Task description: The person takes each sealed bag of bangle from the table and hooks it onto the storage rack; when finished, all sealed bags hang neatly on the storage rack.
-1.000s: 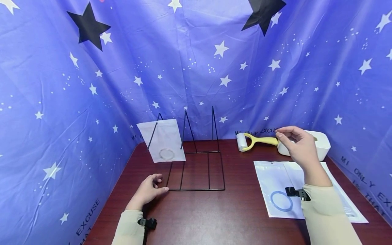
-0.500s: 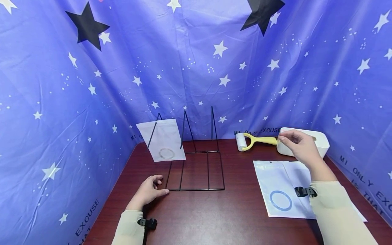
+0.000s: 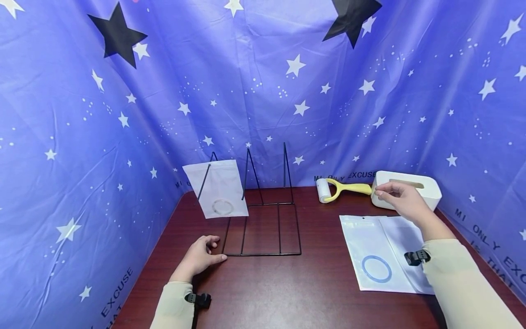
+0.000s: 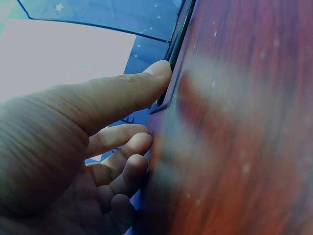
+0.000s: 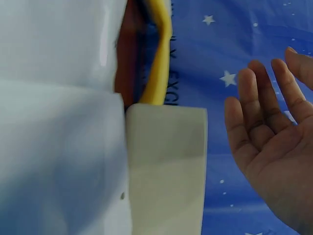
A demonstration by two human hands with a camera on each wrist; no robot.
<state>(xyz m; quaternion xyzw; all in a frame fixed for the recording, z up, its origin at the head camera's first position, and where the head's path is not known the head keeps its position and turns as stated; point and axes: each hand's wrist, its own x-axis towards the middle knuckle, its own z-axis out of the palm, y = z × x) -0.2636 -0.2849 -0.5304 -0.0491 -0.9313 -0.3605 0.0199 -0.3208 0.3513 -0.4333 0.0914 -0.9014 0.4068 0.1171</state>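
My left hand lies at the near left corner of a black wire rack. Its thumb touches the rack's wire, and the other fingers are loosely bent beside it. A white zip bag with a faint ring mark stands tilted in the rack's left slot. My right hand is in front of a white box with a slot in its top, overlapping it in the head view. In the right wrist view that hand holds nothing, and its palm shows.
A lint roller with a yellow handle and white roll lies left of the box. White zip bags, one marked with a blue ring, overlap on the right of the table, partly under my right forearm. A star-patterned curtain hangs behind.
My right hand has moved slightly down and to the right, baring more of the white box. My left hand, the rack and the bag in it have stayed in place.
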